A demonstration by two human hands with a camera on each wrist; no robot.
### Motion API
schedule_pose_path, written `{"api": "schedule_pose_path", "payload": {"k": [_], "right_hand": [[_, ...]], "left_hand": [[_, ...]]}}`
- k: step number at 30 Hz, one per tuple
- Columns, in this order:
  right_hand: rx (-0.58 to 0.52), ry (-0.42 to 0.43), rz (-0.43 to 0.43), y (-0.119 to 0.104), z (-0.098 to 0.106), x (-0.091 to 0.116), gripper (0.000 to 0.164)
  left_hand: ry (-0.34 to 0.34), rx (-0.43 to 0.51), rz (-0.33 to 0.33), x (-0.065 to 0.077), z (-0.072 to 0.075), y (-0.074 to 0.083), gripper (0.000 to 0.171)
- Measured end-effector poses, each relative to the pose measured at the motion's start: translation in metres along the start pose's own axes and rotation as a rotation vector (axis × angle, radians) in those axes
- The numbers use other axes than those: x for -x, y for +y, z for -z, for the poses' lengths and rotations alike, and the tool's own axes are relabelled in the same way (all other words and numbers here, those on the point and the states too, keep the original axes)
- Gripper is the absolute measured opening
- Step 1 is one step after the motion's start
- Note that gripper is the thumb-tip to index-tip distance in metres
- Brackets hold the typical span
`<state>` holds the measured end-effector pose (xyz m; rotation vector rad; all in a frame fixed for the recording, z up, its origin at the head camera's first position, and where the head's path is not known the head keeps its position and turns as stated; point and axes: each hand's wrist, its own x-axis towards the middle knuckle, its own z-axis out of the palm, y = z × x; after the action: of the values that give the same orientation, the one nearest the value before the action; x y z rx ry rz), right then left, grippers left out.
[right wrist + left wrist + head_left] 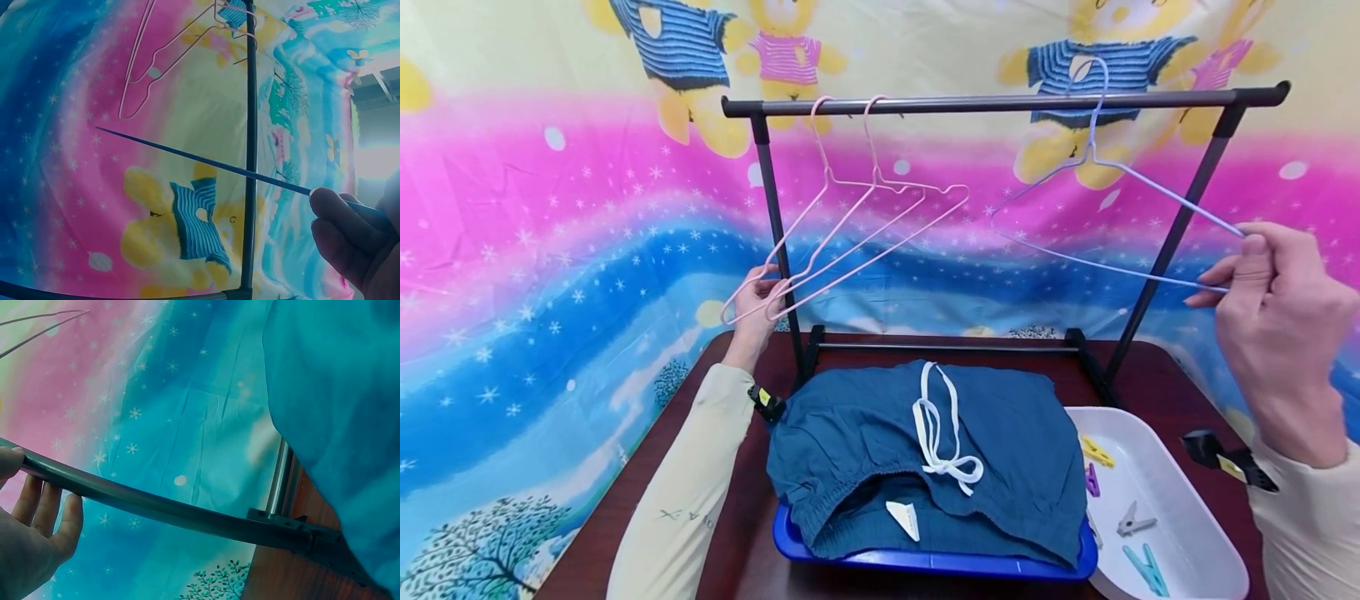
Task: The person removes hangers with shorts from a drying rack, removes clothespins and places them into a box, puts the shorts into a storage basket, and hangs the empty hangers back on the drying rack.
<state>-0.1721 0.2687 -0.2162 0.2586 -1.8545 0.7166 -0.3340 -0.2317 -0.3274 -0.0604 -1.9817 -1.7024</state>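
In the head view my right hand (1288,325) pinches one end of a blue wire clothes hanger (1180,201), whose hook (1105,75) is up at the rail of a dark clothes rack (970,105). Whether the hook bears on the rail I cannot tell. My left hand (752,321) grips the rack's left upright, with thumb and fingertips on opposite sides of the pole (144,505) in the left wrist view. Two pink hangers (847,247) hang on the rail's left part, their lower ends in front of that hand.
Dark teal drawstring shorts (1000,450) lie over a blue basin (940,563) in front of the rack. Beside it a white tray (1195,475) holds several clothespins (1138,521). All stand on a dark red table (745,500) before a printed cloth backdrop (587,275).
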Motion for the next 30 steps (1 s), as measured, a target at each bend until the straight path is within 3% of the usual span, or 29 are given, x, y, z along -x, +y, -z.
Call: {"api": "schedule_pose_path", "payload": {"k": [10, 15, 20, 26, 30], "right_hand": [[0.055, -0.034, -0.010, -0.005, -0.002, 0.009, 0.037], [0.121, -0.051, 0.054, -0.001, -0.006, 0.016, 0.036], [0.209, -0.126, 0.116, -0.001, -0.005, 0.024, 0.035], [0.249, -0.191, 0.193, -0.004, 0.000, 0.030, 0.034], [0.246, -0.245, 0.211, -0.006, 0.002, 0.037, 0.035]], "left_hand": [[0.006, -0.028, 0.011, -0.001, 0.000, 0.000, 0.034], [0.007, -0.015, 0.020, -0.001, 0.000, 0.000, 0.033], [0.006, -0.001, 0.035, -0.001, 0.000, -0.001, 0.033], [-0.003, 0.039, 0.059, 0.000, 0.002, -0.002, 0.033], [-0.011, 0.000, 0.051, 0.001, 0.006, -0.006, 0.031]]}}
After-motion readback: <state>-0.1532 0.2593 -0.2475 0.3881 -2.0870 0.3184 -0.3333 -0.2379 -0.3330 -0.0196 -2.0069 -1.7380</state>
